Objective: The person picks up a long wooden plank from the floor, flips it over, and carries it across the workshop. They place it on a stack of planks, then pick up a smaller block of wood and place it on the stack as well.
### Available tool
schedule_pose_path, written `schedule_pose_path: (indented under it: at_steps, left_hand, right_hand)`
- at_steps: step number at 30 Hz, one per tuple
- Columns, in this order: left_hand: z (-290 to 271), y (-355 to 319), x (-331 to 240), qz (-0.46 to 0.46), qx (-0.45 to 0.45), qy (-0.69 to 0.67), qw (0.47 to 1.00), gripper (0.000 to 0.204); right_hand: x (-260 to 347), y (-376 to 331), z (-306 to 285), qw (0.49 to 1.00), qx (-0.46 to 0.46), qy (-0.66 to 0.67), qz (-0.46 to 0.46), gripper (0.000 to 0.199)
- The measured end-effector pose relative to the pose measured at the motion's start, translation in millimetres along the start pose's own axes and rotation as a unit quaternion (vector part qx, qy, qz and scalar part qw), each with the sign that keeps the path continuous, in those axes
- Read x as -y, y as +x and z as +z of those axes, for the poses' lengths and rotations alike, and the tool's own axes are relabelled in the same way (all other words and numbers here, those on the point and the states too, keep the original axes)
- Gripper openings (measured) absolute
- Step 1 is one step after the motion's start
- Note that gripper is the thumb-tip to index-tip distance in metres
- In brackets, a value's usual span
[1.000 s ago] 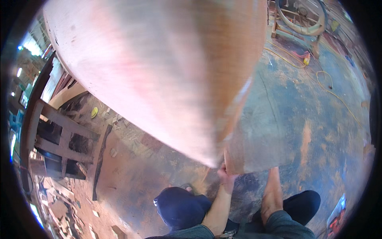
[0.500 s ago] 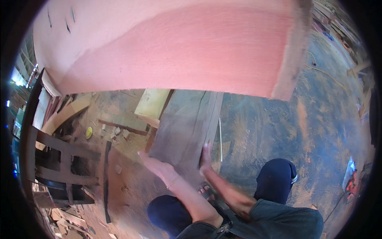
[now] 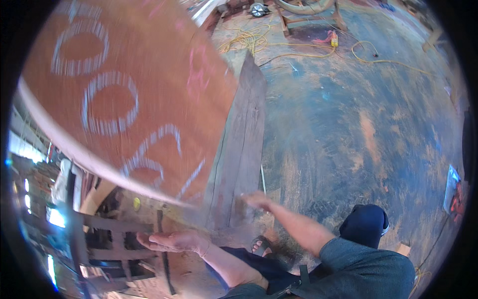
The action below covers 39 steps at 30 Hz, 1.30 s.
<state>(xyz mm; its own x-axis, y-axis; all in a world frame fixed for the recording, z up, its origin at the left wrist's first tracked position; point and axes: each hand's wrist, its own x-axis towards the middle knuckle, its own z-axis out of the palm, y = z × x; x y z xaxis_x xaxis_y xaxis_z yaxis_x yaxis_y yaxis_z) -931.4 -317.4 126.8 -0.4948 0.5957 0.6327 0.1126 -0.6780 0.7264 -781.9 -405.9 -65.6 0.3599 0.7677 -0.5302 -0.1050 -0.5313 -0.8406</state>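
A long grey wooden beam [image 3: 240, 149] is lying in the middle of the frame, running from the upper centre down to just above the person's feet. The right hand [image 3: 256, 200] is resting at or just beside the beam's right edge, near its lower end; blur is hiding whether its fingers are gripping. The left hand [image 3: 169, 241] is hovering open and empty at the lower left, well apart from the beam, with a dark slatted frame [image 3: 119, 254] showing behind it. A large brown panel [image 3: 164, 99] with chalk marks is filling the upper left and covering part of the view beside the beam.

The step in hand appears to be positioning or steadying the beam. Shifting it further would be calling for the left hand on the opposite edge, a firm right-hand hold, and both hands staying clear of the panel's lower edge.
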Motion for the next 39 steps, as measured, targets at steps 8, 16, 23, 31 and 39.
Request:
schedule_pose_path:
  at_steps: [8, 16, 23, 31, 39]
  left_hand:
    - [-32, -26, -65, -0.198, 0.366, 0.179, 0.891, 0.045]
    - [-5, -141, -341, -0.259, 0.737, 0.146, 0.608, 0.042]
    - [142, -157, -446, -0.224, 0.75, 0.036, 0.621, 0.042]
    - [320, -168, -408, -0.387, 0.559, 0.089, 0.728, 0.041]
    - [483, -180, -365, -0.503, 0.459, 0.193, 0.707, 0.049]
  right_hand:
    - [28, -82, -226, 0.925, -0.361, 0.054, -0.109, 0.049]
    - [-31, -314, -280, 0.891, -0.283, 0.235, 0.265, 0.045]
    - [44, -406, -386, 0.836, -0.3, 0.32, 0.329, 0.045]
    - [195, -255, -521, 0.916, -0.178, 0.204, 0.295, 0.057]
    - [300, -123, -650, 0.945, -0.102, 0.121, 0.286, 0.061]
